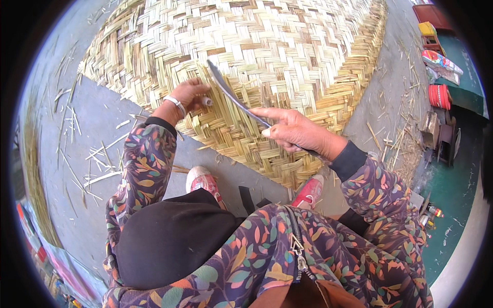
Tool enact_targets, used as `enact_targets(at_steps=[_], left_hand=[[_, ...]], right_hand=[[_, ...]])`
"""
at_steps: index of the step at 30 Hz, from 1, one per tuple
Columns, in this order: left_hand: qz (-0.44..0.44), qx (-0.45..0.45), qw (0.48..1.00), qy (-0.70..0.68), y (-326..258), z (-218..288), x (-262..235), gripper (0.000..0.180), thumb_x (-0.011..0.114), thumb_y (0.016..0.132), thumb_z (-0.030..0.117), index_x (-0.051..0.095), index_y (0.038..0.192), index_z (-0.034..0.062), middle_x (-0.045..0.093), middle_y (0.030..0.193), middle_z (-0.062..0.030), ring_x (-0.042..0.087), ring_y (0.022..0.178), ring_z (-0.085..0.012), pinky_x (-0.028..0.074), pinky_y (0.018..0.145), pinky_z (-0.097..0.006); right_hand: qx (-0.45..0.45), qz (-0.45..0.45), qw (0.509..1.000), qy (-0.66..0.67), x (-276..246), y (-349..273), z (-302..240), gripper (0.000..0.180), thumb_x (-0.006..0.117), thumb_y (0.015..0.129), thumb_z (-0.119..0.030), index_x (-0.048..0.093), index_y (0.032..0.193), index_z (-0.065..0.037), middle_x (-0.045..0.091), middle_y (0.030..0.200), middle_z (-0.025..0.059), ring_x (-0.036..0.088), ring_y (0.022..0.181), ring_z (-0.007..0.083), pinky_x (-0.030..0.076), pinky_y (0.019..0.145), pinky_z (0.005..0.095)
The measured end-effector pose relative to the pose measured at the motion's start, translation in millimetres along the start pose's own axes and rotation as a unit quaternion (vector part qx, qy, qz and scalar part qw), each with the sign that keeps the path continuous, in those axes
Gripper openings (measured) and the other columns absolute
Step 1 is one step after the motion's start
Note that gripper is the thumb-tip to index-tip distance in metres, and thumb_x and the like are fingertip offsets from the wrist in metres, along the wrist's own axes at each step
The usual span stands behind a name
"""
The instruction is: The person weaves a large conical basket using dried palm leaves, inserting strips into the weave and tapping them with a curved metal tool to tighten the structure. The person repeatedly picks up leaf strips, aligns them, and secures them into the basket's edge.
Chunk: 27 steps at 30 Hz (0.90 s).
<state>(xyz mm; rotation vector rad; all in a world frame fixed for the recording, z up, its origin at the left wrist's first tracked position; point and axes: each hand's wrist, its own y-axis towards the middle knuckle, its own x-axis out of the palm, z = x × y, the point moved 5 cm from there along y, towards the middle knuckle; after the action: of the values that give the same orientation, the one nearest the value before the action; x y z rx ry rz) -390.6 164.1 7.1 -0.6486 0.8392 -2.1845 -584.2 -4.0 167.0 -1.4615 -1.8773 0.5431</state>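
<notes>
A large mat [246,51] woven from pale, flat straw-like strips lies on the floor before me, one corner pointing toward my feet. My right hand [295,131] grips a long, dark curved knife [228,91], its index finger stretched along the tool. The blade slants up and left over the mat, its tip near my left hand. My left hand [190,96] is closed at the mat's left front edge, fingers curled. Something whitish [207,101] shows at its fingers, perhaps a wrapping. Whether it pinches a strip is hidden.
Loose straw scraps [100,164] litter the grey floor on both sides. A bundle of long stalks [36,179] lies at the far left. On the right are a red roll [439,97], a plastic package [441,64] and a small wooden stool [431,43]. My shoes [203,180] stand near the mat's corner.
</notes>
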Motion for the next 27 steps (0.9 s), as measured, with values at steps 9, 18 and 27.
enact_targets(at_steps=[9, 18, 27], left_hand=[[0.177, 0.066, 0.981, -0.040, -11, -17, 8, 0.013, 0.065, 0.089, 0.015, 0.062, 0.091, 0.0027, 0.061, 0.064, -0.0022, 0.052, 0.042, -0.0097, 0.041, 0.038, -0.022], [0.103, 0.044, 0.990, -0.080, -11, -17, 4, 0.010, 0.063, 0.091, 0.014, 0.063, 0.093, 0.0038, 0.063, 0.069, -0.0026, 0.059, 0.051, -0.0105, 0.042, 0.039, -0.021], [0.174, 0.069, 0.980, -0.073, -10, -21, 10, 0.012, 0.058, 0.091, 0.012, 0.063, 0.088, 0.0020, 0.062, 0.065, -0.0034, 0.060, 0.048, -0.0115, 0.043, 0.039, -0.024]], right_hand=[[0.042, -0.056, 0.997, 0.025, 14, 25, 11, 0.061, 0.056, 0.092, -0.020, 0.035, 0.148, -0.010, 0.035, 0.060, -0.0063, 0.029, 0.046, 0.0032, 0.026, 0.040, 0.0204], [0.007, -0.075, 0.989, 0.127, 4, 33, 11, 0.064, 0.054, 0.093, -0.021, 0.028, 0.149, -0.005, 0.039, 0.057, -0.0044, 0.029, 0.040, 0.0017, 0.026, 0.036, 0.0175], [0.028, -0.061, 0.995, 0.079, 0, 38, 11, 0.060, 0.055, 0.093, -0.021, 0.034, 0.148, -0.008, 0.040, 0.058, -0.0049, 0.030, 0.041, 0.0022, 0.026, 0.037, 0.0189]])
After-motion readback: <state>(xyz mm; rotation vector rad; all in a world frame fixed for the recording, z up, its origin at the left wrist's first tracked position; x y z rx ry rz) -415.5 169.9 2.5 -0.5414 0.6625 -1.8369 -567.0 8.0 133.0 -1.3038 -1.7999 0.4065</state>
